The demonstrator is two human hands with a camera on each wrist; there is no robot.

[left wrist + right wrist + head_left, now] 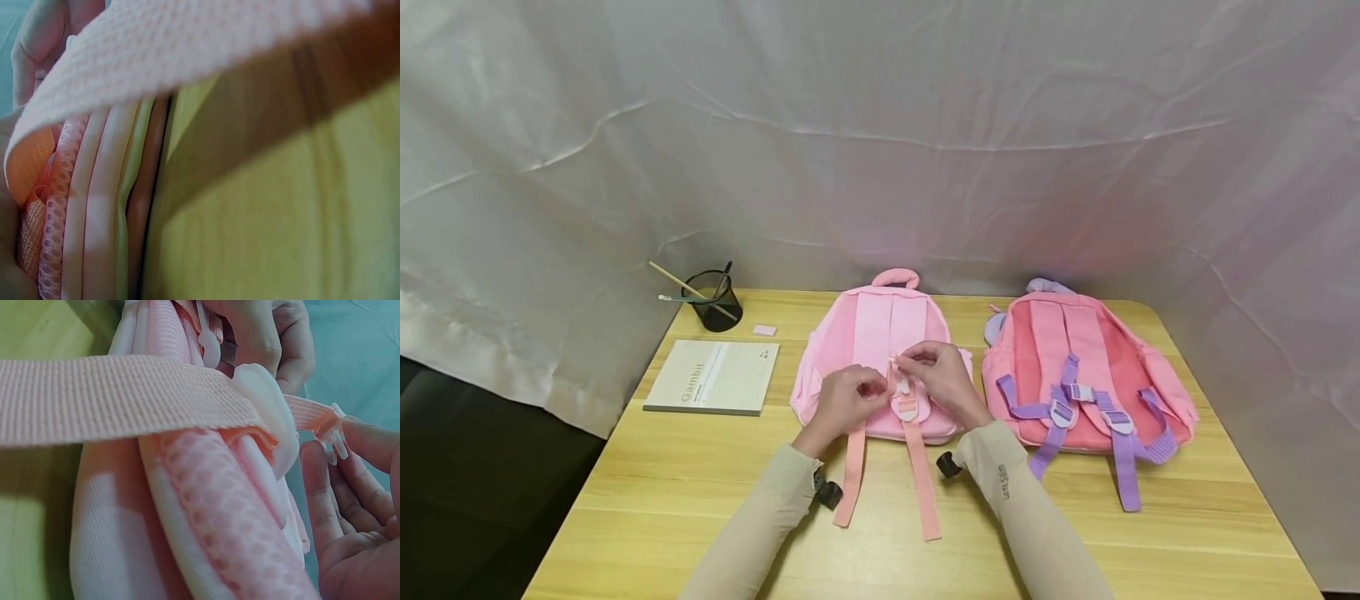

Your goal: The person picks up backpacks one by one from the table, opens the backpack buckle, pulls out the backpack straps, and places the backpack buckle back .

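Centre backpack (872, 333) lay on counter (1187, 517), other backpack (1122, 358) sat at its 3 o'clock, notebook (712, 377) at centre backpack's 9. Pen cup (718, 315) stood at notebook's 12, pencils (668, 275) inside, eraser (765, 331) at cup's 4.

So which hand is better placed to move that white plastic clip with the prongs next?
Probably the right hand: it holds the white plastic pronged clip at the end of a peach woven strap. The left hand is nearby, but apart from that clip.
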